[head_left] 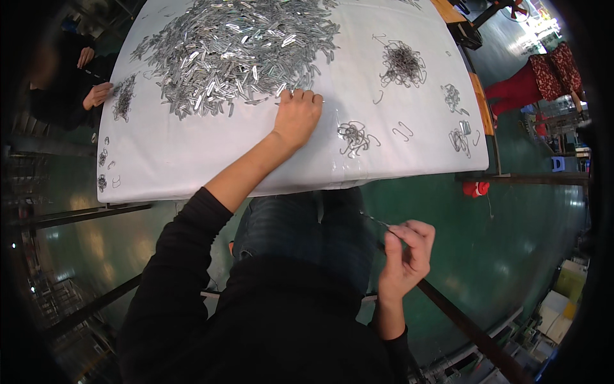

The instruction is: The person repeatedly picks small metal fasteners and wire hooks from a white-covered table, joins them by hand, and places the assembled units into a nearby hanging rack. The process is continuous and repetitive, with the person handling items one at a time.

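A large heap of small, flat silvery metal pieces (224,51) covers the far middle of the white-covered table (224,153). My left hand (299,116) is at the heap's near right edge, fingers curled down and closed. A bit of metal peeks out beside its fingertips, but what they hold is mostly hidden. Off the table's near edge, over my right thigh, my right hand (406,256) pinches a thin metal wire piece (377,221) between thumb and fingers. Just right of my left hand lies a small pile of wire hooks (355,137).
A bigger tangle of wire hooks (403,63) lies farther right, with smaller groups (459,137) by the right edge. Across the left edge, a person's hand (97,95) is beside another hook pile (125,97). Someone in red trousers (511,93) stands beyond the right side.
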Demonstrator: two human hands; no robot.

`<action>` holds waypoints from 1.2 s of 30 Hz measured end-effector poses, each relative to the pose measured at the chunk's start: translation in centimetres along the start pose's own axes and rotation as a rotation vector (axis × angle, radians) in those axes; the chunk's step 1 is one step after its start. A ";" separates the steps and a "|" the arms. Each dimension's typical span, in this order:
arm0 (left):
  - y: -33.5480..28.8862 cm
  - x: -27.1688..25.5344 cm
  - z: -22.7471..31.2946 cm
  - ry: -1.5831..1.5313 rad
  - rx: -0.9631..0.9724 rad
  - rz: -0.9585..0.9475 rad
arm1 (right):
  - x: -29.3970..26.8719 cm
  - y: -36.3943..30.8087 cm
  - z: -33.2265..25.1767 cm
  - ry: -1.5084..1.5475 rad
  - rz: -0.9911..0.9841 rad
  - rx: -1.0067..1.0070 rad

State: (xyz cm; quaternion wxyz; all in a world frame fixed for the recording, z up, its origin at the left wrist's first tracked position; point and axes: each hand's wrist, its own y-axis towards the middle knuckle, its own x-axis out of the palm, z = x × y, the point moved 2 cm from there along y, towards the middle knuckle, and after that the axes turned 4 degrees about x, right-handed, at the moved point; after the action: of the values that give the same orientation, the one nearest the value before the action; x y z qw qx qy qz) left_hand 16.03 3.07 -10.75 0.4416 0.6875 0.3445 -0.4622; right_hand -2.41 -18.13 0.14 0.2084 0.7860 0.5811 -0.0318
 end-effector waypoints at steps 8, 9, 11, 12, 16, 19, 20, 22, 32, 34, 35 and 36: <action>-2.4 -8.2 1.0 -1.493 -0.429 -0.133 | 2.7 0.3 0.2 0.058 -0.119 -0.038; -3.4 -9.5 1.9 -1.639 -0.432 -0.159 | 3.0 0.3 0.3 0.065 -0.123 -0.038; -5.0 -11.5 3.4 -1.852 -0.481 -0.196 | 3.5 0.3 0.4 0.067 -0.131 -0.036; -5.7 -12.2 4.2 -1.919 -0.525 -0.205 | 3.6 0.3 0.4 0.060 -0.134 -0.036; -7.1 -13.7 5.3 -2.032 -0.539 -0.184 | 4.3 0.2 0.3 0.050 -0.137 -0.029; -7.6 -14.1 5.5 -1.967 -0.519 -0.131 | 4.5 0.2 0.1 0.043 -0.136 -0.027; -7.7 -14.3 5.4 -1.948 -0.504 -0.122 | 4.5 0.2 0.1 0.035 -0.132 -0.033; -7.8 -14.5 5.4 -1.910 -0.493 -0.153 | 4.6 0.3 0.3 0.045 -0.134 -0.030; -8.2 -14.4 4.9 -1.687 -0.191 0.056 | 3.8 1.8 1.3 0.037 -0.284 -0.081; -8.4 -14.2 4.9 -1.687 -0.215 0.074 | 3.2 3.8 2.4 -0.036 -0.315 -0.004; -8.4 -14.1 4.9 -1.681 -0.217 0.065 | 3.2 5.3 3.5 -0.104 -0.327 0.019; -8.4 -14.0 4.8 -1.668 -0.207 0.062 | 3.6 7.1 4.8 -0.165 -0.318 0.033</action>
State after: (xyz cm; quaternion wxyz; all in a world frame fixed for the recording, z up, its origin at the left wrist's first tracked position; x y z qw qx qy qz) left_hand 2.32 0.84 -0.88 0.6248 0.0858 -0.0729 -0.7726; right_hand 6.23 -18.36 -3.21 0.2348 0.6822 0.6785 -0.1381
